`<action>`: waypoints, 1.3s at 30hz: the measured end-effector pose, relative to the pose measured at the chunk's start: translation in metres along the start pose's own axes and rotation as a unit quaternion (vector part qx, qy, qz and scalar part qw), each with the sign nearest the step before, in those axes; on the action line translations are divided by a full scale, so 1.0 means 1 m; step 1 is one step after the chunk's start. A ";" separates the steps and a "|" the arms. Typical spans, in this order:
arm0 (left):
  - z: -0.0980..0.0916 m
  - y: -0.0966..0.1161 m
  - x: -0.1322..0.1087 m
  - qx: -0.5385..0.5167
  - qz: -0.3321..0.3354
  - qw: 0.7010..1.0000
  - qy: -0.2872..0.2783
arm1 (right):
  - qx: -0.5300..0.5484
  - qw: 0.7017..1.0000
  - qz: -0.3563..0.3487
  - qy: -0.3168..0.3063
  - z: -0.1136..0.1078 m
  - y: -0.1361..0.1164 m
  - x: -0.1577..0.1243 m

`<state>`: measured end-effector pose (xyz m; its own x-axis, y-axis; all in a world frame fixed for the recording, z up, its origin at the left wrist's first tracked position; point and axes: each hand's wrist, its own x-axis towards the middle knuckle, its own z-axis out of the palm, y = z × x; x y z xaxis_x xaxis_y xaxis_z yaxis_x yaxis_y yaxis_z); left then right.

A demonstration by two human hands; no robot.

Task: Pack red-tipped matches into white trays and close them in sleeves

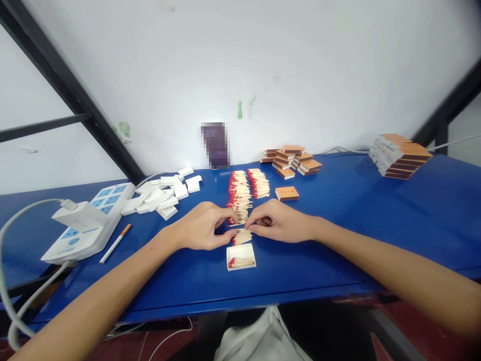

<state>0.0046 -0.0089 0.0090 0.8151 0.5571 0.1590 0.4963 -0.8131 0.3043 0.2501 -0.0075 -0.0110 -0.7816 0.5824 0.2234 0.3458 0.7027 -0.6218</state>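
Note:
Red-tipped matches (pixel 239 193) lie in a long column in front of me, with a shorter batch of matches (pixel 259 183) beside its far end. My left hand (pixel 206 226) is at the red-head side of the near end, thumb and forefinger curled around a few matches. From the other side, my right hand (pixel 280 220) pinches the plain ends, its fingertips close together. A small group of matches (pixel 242 237) lies just below the fingertips. Nearest me is an open white matchbox tray (pixel 241 249) with several matches along its front side.
White empty trays (pixel 160 194) are heaped at left, near a power strip (pixel 108 200) with a plugged-in adapter and a cigarette (pixel 115 244). Orange matchbox sleeves (pixel 291 159) are piled at back right; a single matchbox (pixel 287 193) lies closer. A wrapped matchbox stack (pixel 400 155) stands far right.

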 end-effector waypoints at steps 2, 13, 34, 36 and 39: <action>0.000 0.001 -0.001 0.012 0.015 1.000 -0.008 | -0.009 1.000 0.001 0.011 0.001 0.000 0.001; 0.002 -0.004 -0.001 0.064 0.024 0.997 -0.027 | -0.063 0.998 0.002 -0.001 0.001 -0.002 0.001; 0.002 -0.001 0.001 0.043 0.020 0.998 -0.034 | -0.074 0.997 0.004 -0.003 0.000 -0.006 0.003; 0.002 -0.001 0.002 0.045 0.021 0.998 -0.032 | -0.079 0.997 0.000 -0.006 0.000 -0.006 0.002; 0.002 -0.002 0.002 0.044 0.020 0.998 -0.034 | -0.081 0.997 0.003 -0.009 0.000 -0.004 0.001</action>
<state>0.0059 -0.0065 0.0072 0.8513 0.5141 0.1048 0.4852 -0.8474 0.2156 0.2480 -0.0097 -0.0079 -0.7876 0.5806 0.2062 0.4283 0.7565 -0.4941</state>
